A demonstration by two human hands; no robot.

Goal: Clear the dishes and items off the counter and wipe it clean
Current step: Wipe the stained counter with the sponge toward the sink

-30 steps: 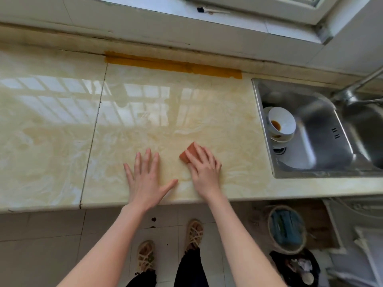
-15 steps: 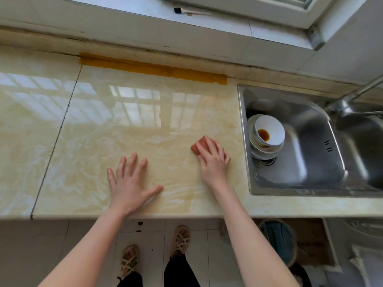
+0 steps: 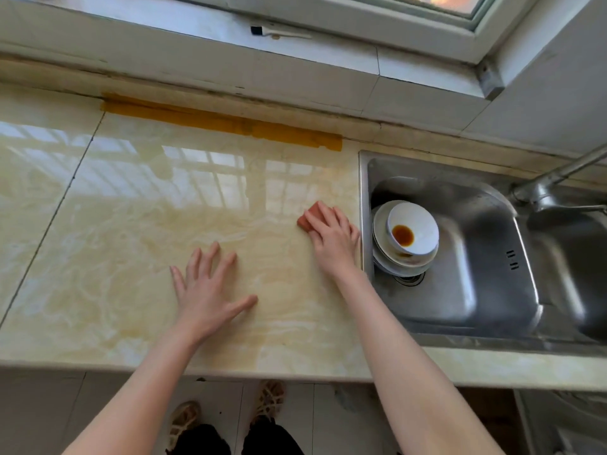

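A person's left hand [image 3: 207, 290] lies flat on the glossy cream marble tabletop [image 3: 115, 251], grip apart, fingers spread. The right hand [image 3: 331, 239], grip also apart, presses straight fingers on a reddish sponge [image 3: 309, 219] at the tabletop's right end, just left of the steel sink [image 3: 486, 284], where stacked white dishes [image 3: 422, 221] sit, the topmost holding brown liquid.
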